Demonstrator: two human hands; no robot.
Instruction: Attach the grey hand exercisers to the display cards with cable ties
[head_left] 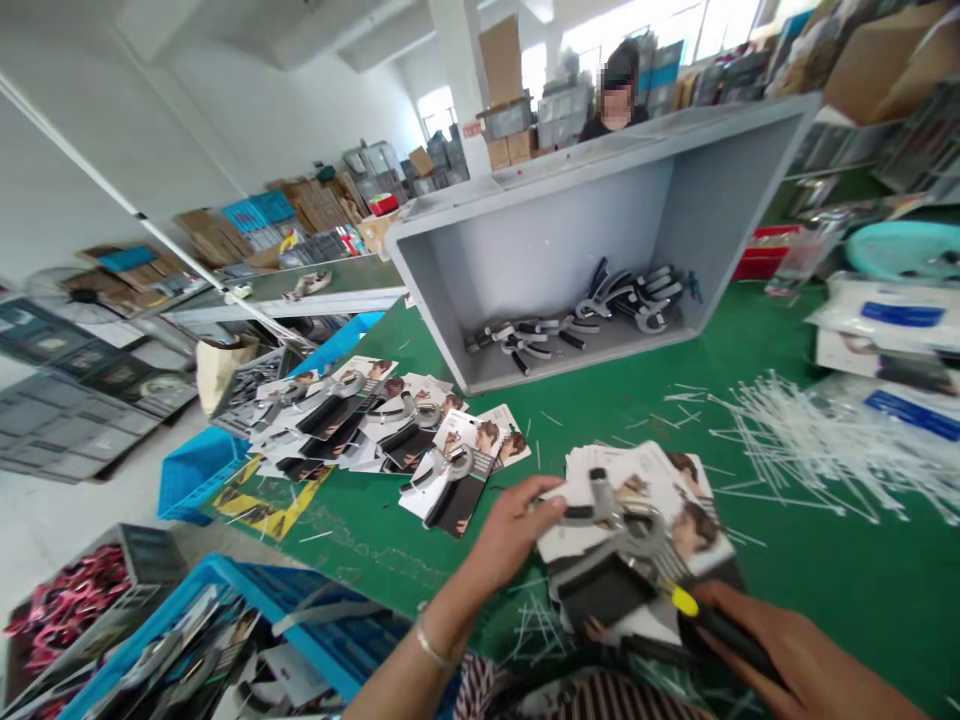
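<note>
On the green table in front of me lies a stack of printed cards (712, 480). A grey-and-black plier-like hand tool (645, 540) rests on its top card. My left hand (517, 530) is closed at the left side of that tool, thumb over its handle end. My right hand (780, 640) grips a cutting tool with yellow-and-black handles (686, 600), its tip against the lower right of the carded tool. The cutter's jaws are blurred, so I cannot tell whether they are open. Further left lie several carded tools (450, 480), overlapping each other.
A grey bin (555, 165) tipped on its side holds loose hand tools (630, 295). White cable ties (817, 450) lie heaped at right, beside plastic packs (892, 320). Blue crates (315, 600) stand below the table's left edge. Across the table is a person (615, 105).
</note>
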